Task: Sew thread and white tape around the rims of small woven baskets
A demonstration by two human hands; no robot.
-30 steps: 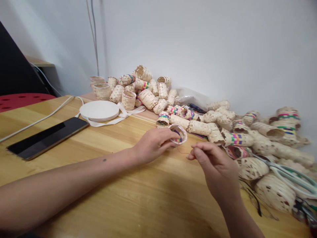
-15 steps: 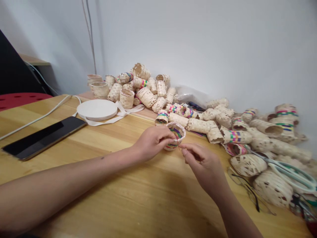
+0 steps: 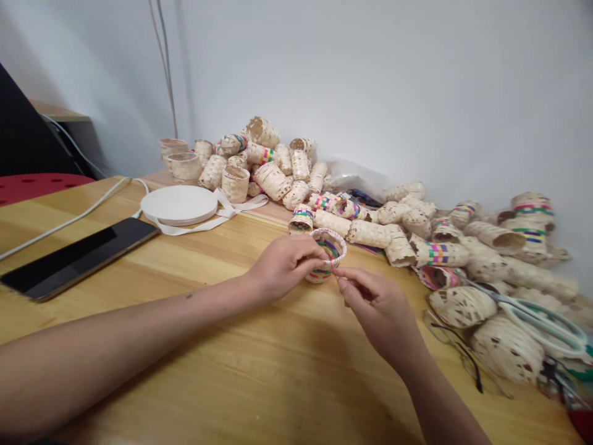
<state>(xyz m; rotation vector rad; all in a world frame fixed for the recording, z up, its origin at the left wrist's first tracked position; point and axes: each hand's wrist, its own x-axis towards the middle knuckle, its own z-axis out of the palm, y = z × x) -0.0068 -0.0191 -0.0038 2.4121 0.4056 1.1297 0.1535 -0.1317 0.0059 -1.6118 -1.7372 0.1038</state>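
Observation:
A small woven basket [image 3: 340, 254] with coloured bands and a white-wrapped rim stands on the wooden table. My left hand [image 3: 288, 264] is closed on its near left rim, thumb and fingers pinching the edge. Close to the basket's near right side, my right hand [image 3: 373, 306] is closed in a pinch on a thin red thread [image 3: 334, 272] that runs to the rim. The thread is fine, and its end is hidden by the fingers.
Several woven baskets and tubes [image 3: 273, 179] are heaped along the wall. On the left lie a phone [image 3: 78, 256], a cable [image 3: 83, 216] and a roll of white ribbon [image 3: 180, 205]. Scissors [image 3: 542, 324] and eyeglasses [image 3: 463, 355] lie at the right.
The whole view has shifted slightly, so the things on the table appear a little further left. Both hands keep their hold at the basket's rim and the thread.

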